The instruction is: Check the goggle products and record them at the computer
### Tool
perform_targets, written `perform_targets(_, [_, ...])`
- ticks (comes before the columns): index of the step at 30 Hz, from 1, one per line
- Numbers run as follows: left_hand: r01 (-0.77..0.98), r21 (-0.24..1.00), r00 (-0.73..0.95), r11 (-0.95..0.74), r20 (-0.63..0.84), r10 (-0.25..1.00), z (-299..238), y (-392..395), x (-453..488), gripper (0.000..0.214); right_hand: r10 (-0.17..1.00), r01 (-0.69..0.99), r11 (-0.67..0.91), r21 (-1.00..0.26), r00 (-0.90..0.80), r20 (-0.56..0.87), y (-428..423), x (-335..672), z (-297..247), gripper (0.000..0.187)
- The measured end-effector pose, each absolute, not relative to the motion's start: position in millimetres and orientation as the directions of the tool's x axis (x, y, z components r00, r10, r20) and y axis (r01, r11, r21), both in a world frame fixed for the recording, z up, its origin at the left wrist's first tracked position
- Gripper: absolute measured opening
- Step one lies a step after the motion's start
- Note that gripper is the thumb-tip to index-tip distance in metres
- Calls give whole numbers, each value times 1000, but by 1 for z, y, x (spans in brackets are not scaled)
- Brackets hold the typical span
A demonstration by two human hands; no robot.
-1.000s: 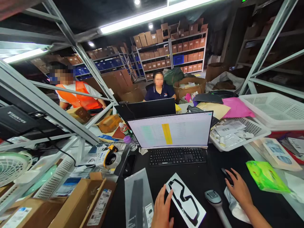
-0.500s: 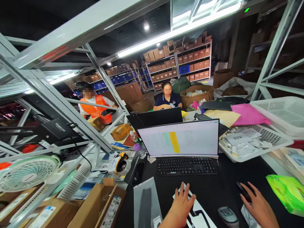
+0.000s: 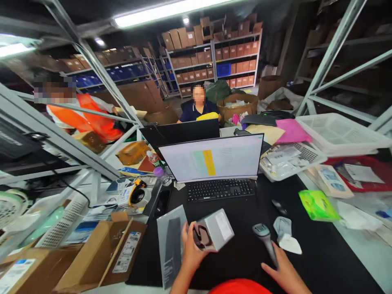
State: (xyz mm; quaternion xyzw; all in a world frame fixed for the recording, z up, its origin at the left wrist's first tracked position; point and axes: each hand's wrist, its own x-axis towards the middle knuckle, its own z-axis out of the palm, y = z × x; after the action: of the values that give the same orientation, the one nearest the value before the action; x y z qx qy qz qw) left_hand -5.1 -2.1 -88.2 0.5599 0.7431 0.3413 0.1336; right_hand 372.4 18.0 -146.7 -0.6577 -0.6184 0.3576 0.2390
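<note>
My left hand (image 3: pixel 190 251) is closed round a white packet (image 3: pixel 214 232) printed with a black outline, lifted off the black desk mat (image 3: pixel 245 212) and curled. My right hand (image 3: pixel 280 269) grips the handle of a grey barcode scanner (image 3: pixel 263 237) that stands on the mat. A flat grey bag (image 3: pixel 171 241) lies just left of my left hand. A black mouse (image 3: pixel 279 207) and a crumpled white cloth (image 3: pixel 284 239) lie right of the scanner.
A keyboard (image 3: pixel 221 189) and monitor (image 3: pixel 211 157) stand ahead. Cardboard boxes (image 3: pixel 101 253) sit at the left, white baskets (image 3: pixel 337 132) and a green pack (image 3: pixel 318 204) at the right. Two people, one in an orange vest (image 3: pixel 88 118), work beyond metal rack bars.
My left hand has picked the white packet up off the mat. My right hand has left the mouse and taken the scanner's handle. The view has tilted down.
</note>
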Motion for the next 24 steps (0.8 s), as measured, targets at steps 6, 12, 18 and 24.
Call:
perform_targets(6, [775,617,-360,135,256,897,-87,-8,-18,92,822,549,-465,-694,-24,-570,48,351,-110,24])
perform_targets(12, [942,332,-81,-60,394,916,-94,-9,-25,69,806,276,-463,-842,-265,-530,25,370,-42,38])
perform_targets(18, [938,328,-18,-111,365,931,-91,-4,-3,72,776,184,-506,-843,-331,-538,18,359,-10,32])
perform_targets(24, [928,366,-57,-77,342,938,-71,-7,8,65,804,175,-483,-858,-301,-514,13,354,-35,37])
